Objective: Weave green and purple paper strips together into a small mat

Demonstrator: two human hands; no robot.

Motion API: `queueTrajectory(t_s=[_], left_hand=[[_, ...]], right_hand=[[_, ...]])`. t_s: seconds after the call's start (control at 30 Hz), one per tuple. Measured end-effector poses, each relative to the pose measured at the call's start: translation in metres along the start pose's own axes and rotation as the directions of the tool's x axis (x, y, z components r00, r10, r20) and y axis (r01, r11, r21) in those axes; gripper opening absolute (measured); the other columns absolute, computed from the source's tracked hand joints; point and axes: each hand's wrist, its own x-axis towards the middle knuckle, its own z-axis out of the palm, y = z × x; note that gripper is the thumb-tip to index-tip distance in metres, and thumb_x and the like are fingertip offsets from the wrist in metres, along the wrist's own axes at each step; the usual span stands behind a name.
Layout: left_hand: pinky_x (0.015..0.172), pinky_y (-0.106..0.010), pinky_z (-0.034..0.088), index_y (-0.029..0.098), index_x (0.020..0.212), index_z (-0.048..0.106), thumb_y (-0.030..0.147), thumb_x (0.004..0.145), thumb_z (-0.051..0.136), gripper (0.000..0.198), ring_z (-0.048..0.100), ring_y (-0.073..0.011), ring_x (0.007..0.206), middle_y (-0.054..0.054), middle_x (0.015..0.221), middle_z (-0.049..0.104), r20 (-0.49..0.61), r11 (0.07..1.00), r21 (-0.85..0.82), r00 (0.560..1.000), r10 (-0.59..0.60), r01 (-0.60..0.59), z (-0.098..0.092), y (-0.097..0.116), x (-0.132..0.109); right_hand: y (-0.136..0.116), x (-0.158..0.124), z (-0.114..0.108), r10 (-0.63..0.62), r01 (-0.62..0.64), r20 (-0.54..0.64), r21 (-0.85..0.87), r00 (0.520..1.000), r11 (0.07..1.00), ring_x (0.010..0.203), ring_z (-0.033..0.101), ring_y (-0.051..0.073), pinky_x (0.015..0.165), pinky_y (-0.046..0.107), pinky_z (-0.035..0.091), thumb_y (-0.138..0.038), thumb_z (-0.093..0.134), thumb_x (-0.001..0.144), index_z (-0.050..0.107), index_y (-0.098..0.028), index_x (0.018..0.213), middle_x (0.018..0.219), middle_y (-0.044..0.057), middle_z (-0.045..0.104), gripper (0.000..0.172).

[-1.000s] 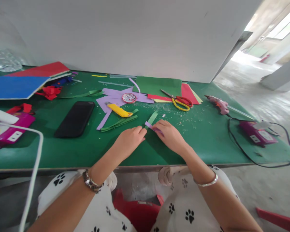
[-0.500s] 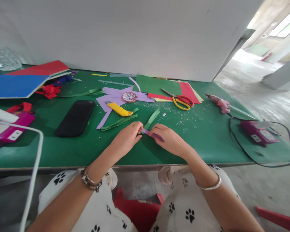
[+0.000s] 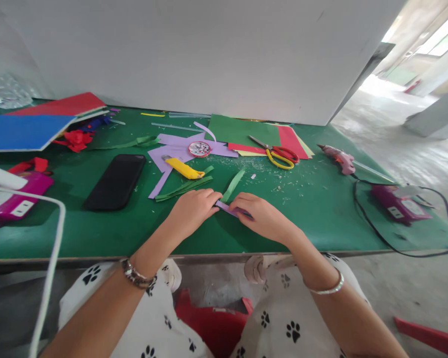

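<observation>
Between my hands is a narrow purple paper strip [image 3: 226,207], low over the table. My left hand [image 3: 198,208] pinches its left end with thumb and fingers pressed together. The fingers of my right hand [image 3: 257,213] are closed on the strip farther right, hiding part of it. Just behind the fingers lies a green paper strip [image 3: 233,186], pointing away from me. Left of it are more green strips [image 3: 182,189] and a yellow utility knife [image 3: 183,168], which rests partly on purple paper pieces [image 3: 159,158]. A small round dish [image 3: 199,148] sits on the purple paper.
Yellow-and-red-handled scissors [image 3: 281,156] lie on coloured sheets [image 3: 246,130]. At right are a pink glue gun [image 3: 339,158] and a purple power strip [image 3: 399,205] with a looping black cord. A black phone [image 3: 115,182], another purple power strip [image 3: 30,194] and blue board [image 3: 26,132] are at left.
My left hand has shifted slightly left along the purple strip, so more of the strip shows between my hands. My right hand stays nearly in place. The other things have not moved.
</observation>
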Motion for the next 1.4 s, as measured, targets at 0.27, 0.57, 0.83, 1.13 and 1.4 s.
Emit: queueTrajectory(t_s=[0.27,0.57,0.83,1.13,1.4], left_hand=[[0.062,-0.023,0.043,0.017,0.093,0.062,0.019,0.083,0.056,0.012,0.062,-0.016,0.08,-0.002,0.089,0.062,-0.006,1.0,-0.026,1.0,0.002,-0.002,0.003,0.0,0.0],[0.063,-0.023,0.046,0.023,0.12,0.05,0.02,0.085,0.052,0.035,0.061,-0.016,0.086,-0.006,0.115,0.055,-0.015,0.998,0.049,0.999,0.052,-0.051,0.004,0.001,-0.001],[0.07,-0.024,0.047,0.022,0.107,0.06,0.021,0.086,0.05,0.023,0.059,-0.0159,0.09,-0.003,0.108,0.059,-0.003,0.997,-0.012,0.997,0.075,-0.075,0.005,-0.002,0.0],[0.06,-0.024,0.043,0.021,0.099,0.062,0.027,0.083,0.056,0.018,0.06,-0.0169,0.085,-0.002,0.099,0.061,-0.071,0.999,-0.044,0.997,-0.011,0.008,0.009,0.001,0.001],[0.057,-0.022,0.041,0.019,0.096,0.063,0.022,0.082,0.056,0.015,0.061,-0.0146,0.081,-0.001,0.094,0.062,-0.109,0.998,-0.055,0.994,-0.017,0.012,0.011,0.002,0.001]], right_hand=[[-0.001,0.0,-0.001,0.001,-0.001,0.06,0.007,0.998,1.0,0.076,0.053,0.013,0.07,0.027,0.044,-0.004,0.043,0.08,0.06,-0.015,0.086,0.086,0.005,0.057,0.021],[-0.006,-0.001,-0.001,0.053,-0.051,0.041,-0.038,0.998,0.998,0.077,0.054,0.015,0.068,0.029,0.044,-0.013,0.055,0.078,0.054,-0.016,0.089,0.086,0.005,0.057,0.012],[-0.008,0.004,0.006,0.074,-0.065,0.055,-0.153,0.996,0.986,0.081,0.054,0.017,0.071,0.03,0.044,-0.013,0.05,0.083,0.055,-0.016,0.087,0.088,0.006,0.057,0.008],[-0.004,0.003,0.008,0.042,-0.04,0.003,-0.197,0.999,0.98,0.08,0.052,0.017,0.071,0.031,0.041,-0.009,0.048,0.081,0.056,-0.015,0.093,0.087,0.006,0.059,0.015],[-0.005,0.006,0.007,0.071,-0.059,0.056,-0.191,0.996,0.98,0.079,0.055,0.016,0.07,0.028,0.042,-0.01,0.047,0.084,0.059,-0.014,0.09,0.086,0.007,0.058,0.014]])
